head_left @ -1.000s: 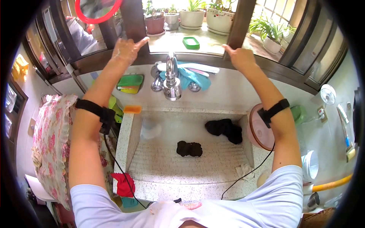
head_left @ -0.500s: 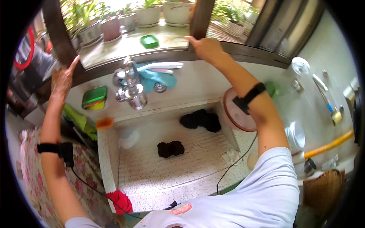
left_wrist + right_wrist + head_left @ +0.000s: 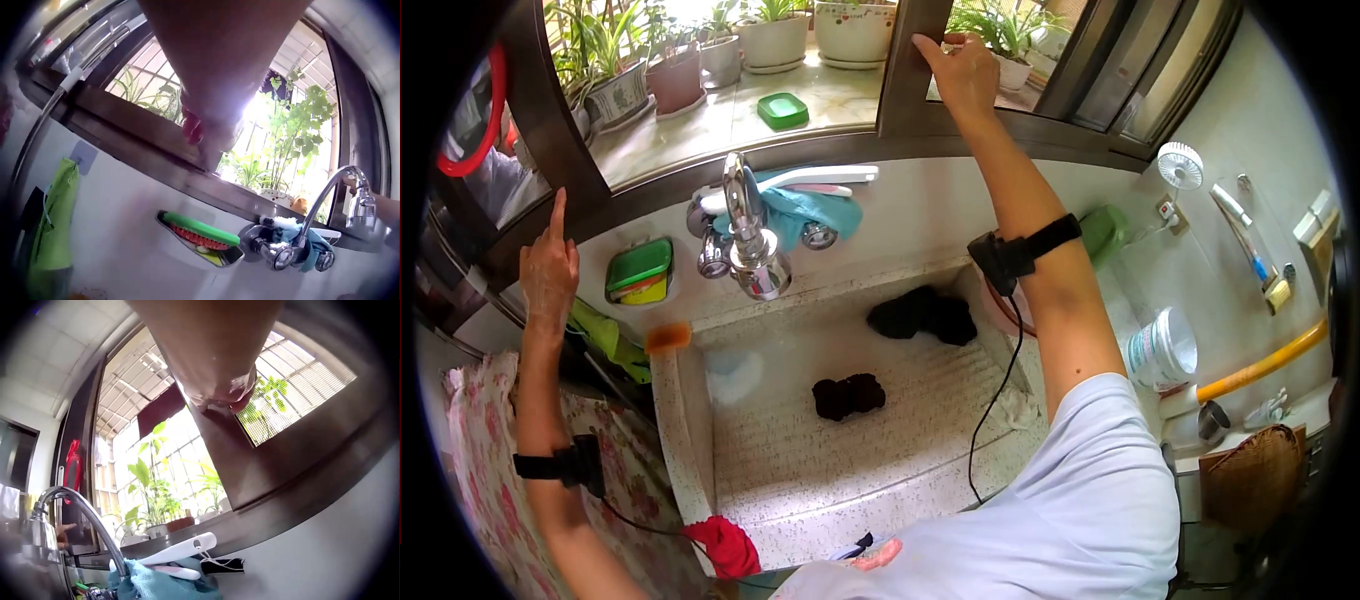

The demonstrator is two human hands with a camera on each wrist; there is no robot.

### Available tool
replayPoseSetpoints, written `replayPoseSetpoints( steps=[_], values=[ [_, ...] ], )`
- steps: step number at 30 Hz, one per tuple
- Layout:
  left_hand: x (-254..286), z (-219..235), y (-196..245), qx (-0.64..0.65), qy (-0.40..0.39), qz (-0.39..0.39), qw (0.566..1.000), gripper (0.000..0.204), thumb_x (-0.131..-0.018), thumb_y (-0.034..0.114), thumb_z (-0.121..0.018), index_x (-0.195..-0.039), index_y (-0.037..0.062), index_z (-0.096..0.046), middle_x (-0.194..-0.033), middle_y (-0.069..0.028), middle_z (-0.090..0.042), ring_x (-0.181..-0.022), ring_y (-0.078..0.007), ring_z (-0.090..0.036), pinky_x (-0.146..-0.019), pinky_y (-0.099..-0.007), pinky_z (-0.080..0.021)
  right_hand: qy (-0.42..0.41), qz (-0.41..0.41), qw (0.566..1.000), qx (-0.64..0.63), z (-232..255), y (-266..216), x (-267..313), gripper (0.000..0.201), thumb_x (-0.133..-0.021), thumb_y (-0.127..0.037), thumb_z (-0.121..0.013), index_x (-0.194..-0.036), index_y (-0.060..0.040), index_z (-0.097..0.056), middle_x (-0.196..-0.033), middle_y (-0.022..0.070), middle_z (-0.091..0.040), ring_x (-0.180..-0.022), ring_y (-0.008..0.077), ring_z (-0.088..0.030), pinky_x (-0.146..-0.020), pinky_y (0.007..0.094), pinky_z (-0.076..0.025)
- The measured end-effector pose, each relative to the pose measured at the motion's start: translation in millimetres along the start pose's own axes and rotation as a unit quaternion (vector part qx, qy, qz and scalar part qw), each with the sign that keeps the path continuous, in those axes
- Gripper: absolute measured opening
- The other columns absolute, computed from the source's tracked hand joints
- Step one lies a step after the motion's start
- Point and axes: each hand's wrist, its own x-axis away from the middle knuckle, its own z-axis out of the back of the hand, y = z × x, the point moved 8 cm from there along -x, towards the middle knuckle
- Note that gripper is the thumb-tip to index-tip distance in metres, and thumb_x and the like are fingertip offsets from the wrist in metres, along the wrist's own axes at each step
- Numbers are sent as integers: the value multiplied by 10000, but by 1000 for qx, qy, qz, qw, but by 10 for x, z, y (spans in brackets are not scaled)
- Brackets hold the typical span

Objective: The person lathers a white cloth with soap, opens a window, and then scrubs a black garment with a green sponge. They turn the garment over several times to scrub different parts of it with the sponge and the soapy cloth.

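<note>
My left hand (image 3: pixel 550 275) is at the left by the lower rail of a dark window frame (image 3: pixel 585 170), one finger pointing up. It holds nothing. My right hand (image 3: pixel 967 80) is raised to the right window sash (image 3: pixel 908 85), its thumb on the dark upright and the other fingers bent beside it. In the right wrist view its fingers overlap the sash edge. Below, in the speckled stone sink (image 3: pixel 800 480), lie a dark brown cloth bundle (image 3: pixel 849 397) and a black cloth bundle (image 3: pixel 922 315), away from both hands.
A chrome faucet (image 3: pixel 750 230) with a blue cloth (image 3: pixel 810 212) and white-handled brush (image 3: pixel 825 175) rises behind the sink. Potted plants and a green dish (image 3: pixel 783 110) stand on the sill. A soap holder (image 3: pixel 640 270), an orange sponge (image 3: pixel 668 338) and a red cloth (image 3: pixel 725 545) sit around the left side.
The window opening has widened leftward, showing another pot, as the view turned. My left hand then dropped lower by the frame, and my right hand moved up along its sash.
</note>
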Motion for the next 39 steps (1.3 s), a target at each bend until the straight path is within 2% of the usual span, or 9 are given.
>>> replayPoseSetpoints(
  steps=[7,10,13,20,25,28,31,34,39],
  values=[
    [396,-357,276,40,-89,30,995,745,-782,90,-626,-1426,105,-251,-610,-95,-550,-557,-254,-545,-637,-348,-439,58,-2,996,61,-65,-169,92,802,-551,-672,-711,-986,-13,-574,-807,139,-654,-795,319,-630,-742,405,-482],
    [501,-438,504,75,-130,39,988,752,-777,84,-633,-1425,103,-251,-638,-97,-561,-578,-252,-555,-641,-349,-449,64,44,996,46,74,-516,179,397,-716,-304,-659,-996,-58,-522,-768,179,-648,-765,373,-629,-690,455,-495],
    [634,-443,677,122,-79,2,989,761,-775,68,-629,-1430,109,-243,-660,-101,-562,-589,-258,-552,-651,-363,-456,54,35,996,57,73,-400,91,526,-676,-380,-705,-1038,-72,-480,-730,172,-635,-730,363,-630,-662,437,-497],
    [1107,-571,843,171,-222,83,956,825,-754,58,-646,-1447,124,-203,-658,-109,-554,-594,-272,-544,-651,-360,-463,2,94,992,88,2,-411,-27,428,-702,-355,-684,-959,-60,-512,-735,164,-636,-732,350,-632,-667,435,-494],
    [1128,-401,1103,176,-158,26,971,794,-762,44,-645,-1436,91,-228,-617,-75,-530,-564,-225,-523,-646,-340,-425,59,46,996,56,309,-360,-179,590,-693,-537,-697,-966,-41,-532,-793,153,-643,-799,325,-633,-687,415,-492],
    [1162,-232,1169,235,-118,35,964,759,-762,15,-636,-1422,80,-267,-602,-59,-512,-556,-213,-505,-653,-334,-419,162,76,977,117,391,-354,-113,498,-716,-450,-714,-960,-54,-539,-750,129,-631,-746,316,-626,-678,398,-495],
    [1373,-191,1134,267,-106,35,957,671,-762,-9,-621,-1377,67,-364,-603,-49,-502,-556,-206,-489,-660,-323,-413,113,175,977,41,351,-583,-29,362,-754,-309,-706,-983,-72,-554,-809,105,-626,-743,299,-612,-663,383,-499],
    [1600,-200,1130,266,-133,21,954,625,-756,-18,-611,-1344,55,-414,-602,-66,-490,-559,-231,-484,-663,-340,-418,104,456,869,160,344,-1163,268,214,-775,-201,-667,-945,-80,-619,-998,63,-596,-844,250,-599,-650,348,-508],
    [1894,-511,1329,272,-205,-45,939,482,-764,11,-611,-1227,36,-478,-634,-96,-533,-602,-268,-543,-645,-370,-428,-233,488,696,472,-239,-1188,-6,214,-725,-226,-678,-887,-90,-650,-859,58,-652,-784,234,-643,-639,354,-520]
  ],
)
